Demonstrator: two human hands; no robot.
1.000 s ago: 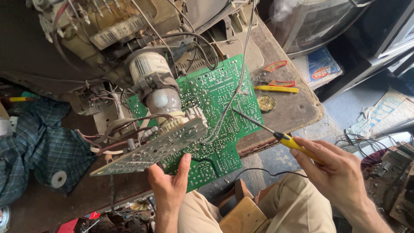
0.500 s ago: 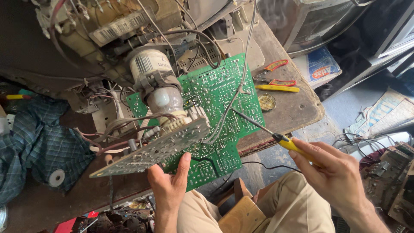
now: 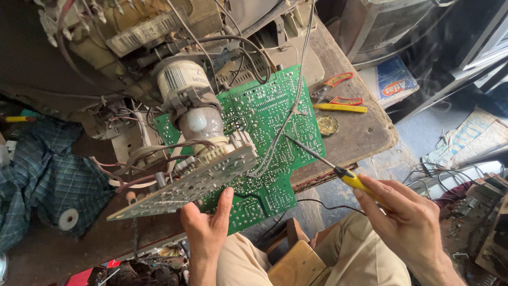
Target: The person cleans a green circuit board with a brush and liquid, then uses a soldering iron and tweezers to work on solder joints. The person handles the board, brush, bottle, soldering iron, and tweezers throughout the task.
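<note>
The left hand [image 3: 207, 229] grips the green board [image 3: 264, 137] — the right hand [image 3: 407, 225] pokes it with a yellow tool [image 3: 338, 170], tip far past the fingers.

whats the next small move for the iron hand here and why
Probably ease the right hand forward a touch: the soldering iron has its tip on or just above the green circuit board, which the left hand steadies by its near edge.

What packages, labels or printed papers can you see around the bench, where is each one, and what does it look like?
White barcode sticker: a long strip on the beige housing, top left.
Blue packet: flat, with a red and white oval mark, right of the bench past the red-handled pliers.
Printed paper sheets: pale and creased, on the floor at the far right.
No screen shows a picture.
</note>
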